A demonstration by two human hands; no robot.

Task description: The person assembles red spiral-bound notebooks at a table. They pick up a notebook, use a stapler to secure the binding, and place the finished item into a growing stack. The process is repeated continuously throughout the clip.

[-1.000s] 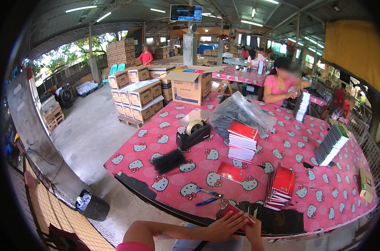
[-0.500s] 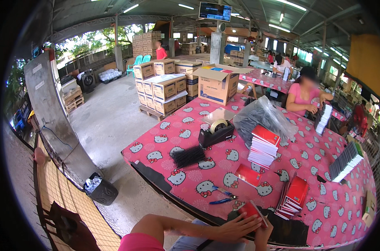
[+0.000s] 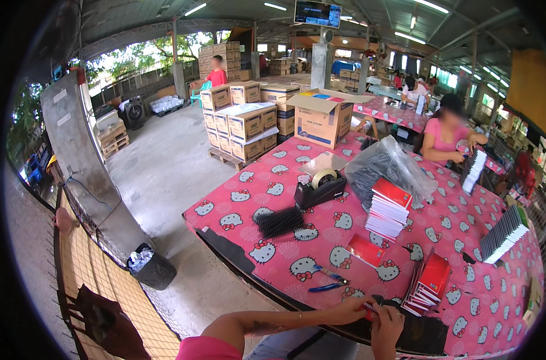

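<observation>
Right by me, at the table's near edge, the worker's left hand (image 3: 349,310) and right hand (image 3: 388,324) come together, fingers bent, gripping a red notebook (image 3: 368,309) between them; only a sliver of its cover shows. It sits over the dark torn patch along the edge of the pink tablecloth (image 3: 258,201).

Just beyond the left hand lie blue-handled pliers (image 3: 325,288). Past the right hand, a leaning pile (image 3: 434,279) of red notebooks slumps to one side. A single notebook (image 3: 365,249) lies flat farther in, before a tall stack (image 3: 388,210) with a red cover on top. To its left are black coils (image 3: 279,222) and a tape dispenser (image 3: 321,192); behind it slouches a clear bag (image 3: 387,171) of dark stuff.

Across the table, a co-worker in pink (image 3: 442,141) has both hands at a black-and-white stack (image 3: 474,172). An open carton (image 3: 319,123) stands at the far left edge, with boxes (image 3: 243,126) piled on a pallet behind.
</observation>
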